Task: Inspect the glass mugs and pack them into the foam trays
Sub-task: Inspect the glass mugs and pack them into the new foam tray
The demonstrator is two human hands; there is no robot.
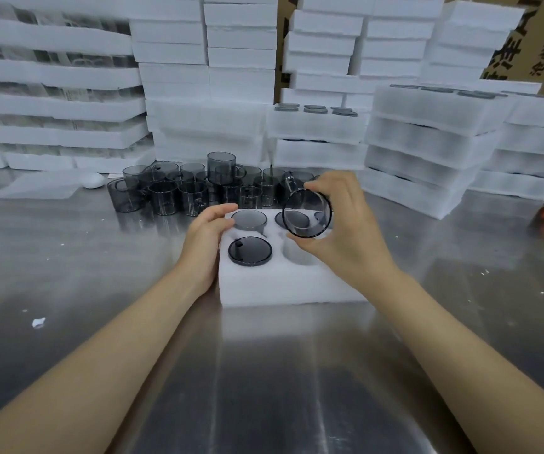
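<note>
- Smoky grey glass mug (307, 213), tipped so its round mouth faces the camera, is held by the right hand (345, 224) above the white foam tray (283, 283); thumb below and fingers (321, 185) curled over the rim grip it.
- Left hand (206, 239) rests on the tray's left edge, fingers bent over the foam and clasping it.
- Three tray pockets already hold mugs: near left (250, 251), far left (249, 219), and one partly hidden behind the held mug; the near right pocket (300, 253) shows bare foam.
- Loose grey mugs (192, 191) cluster on the steel desk (264, 371) behind the tray.
- Stacked white foam trays (427, 142) line the back.
</note>
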